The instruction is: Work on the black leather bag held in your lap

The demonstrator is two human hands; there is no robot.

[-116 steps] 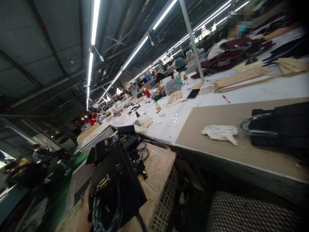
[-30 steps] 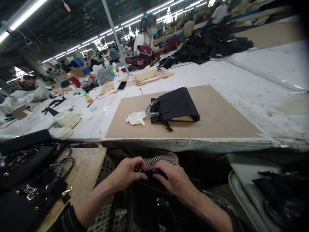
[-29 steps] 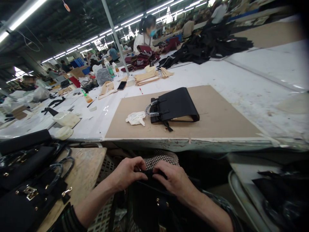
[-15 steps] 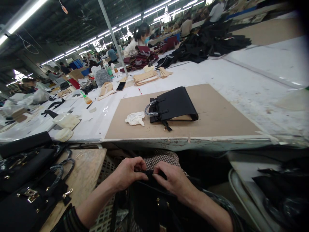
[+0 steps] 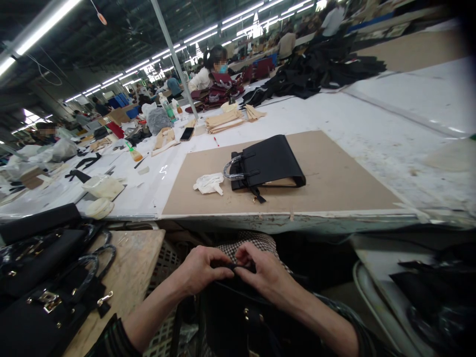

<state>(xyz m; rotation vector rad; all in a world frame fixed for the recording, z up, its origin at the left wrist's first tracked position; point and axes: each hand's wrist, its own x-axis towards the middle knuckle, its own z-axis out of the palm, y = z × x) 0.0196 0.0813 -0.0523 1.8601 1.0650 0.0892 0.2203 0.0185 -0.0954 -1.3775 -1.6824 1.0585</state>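
A black handbag [image 5: 226,322] with gold-coloured fittings rests on my lap, its lower part dark and cut off by the frame. My left hand [image 5: 206,269] pinches the bag's top edge between thumb and fingers. Right beside it, my right hand [image 5: 260,270] grips the same edge, the two thumbs almost touching. What lies under the curled fingers is hidden. On the table ahead, a second black handbag [image 5: 273,161] lies on its side, its handle wrapped in clear plastic. A crumpled white cloth or paper [image 5: 208,183] is next to that handle.
Brown board [image 5: 334,183] covers part of the white table. Several black bags [image 5: 40,292] are piled on a wooden board at left; dark material [image 5: 439,292] sits at right. Farther off are a phone [image 5: 187,134], beige pieces [image 5: 223,120], black pieces [image 5: 308,69] and a masked person [image 5: 203,77].
My hands have drawn slightly closer together along the bag's top edge, the left one shifting right. The bag on the table stays in place.
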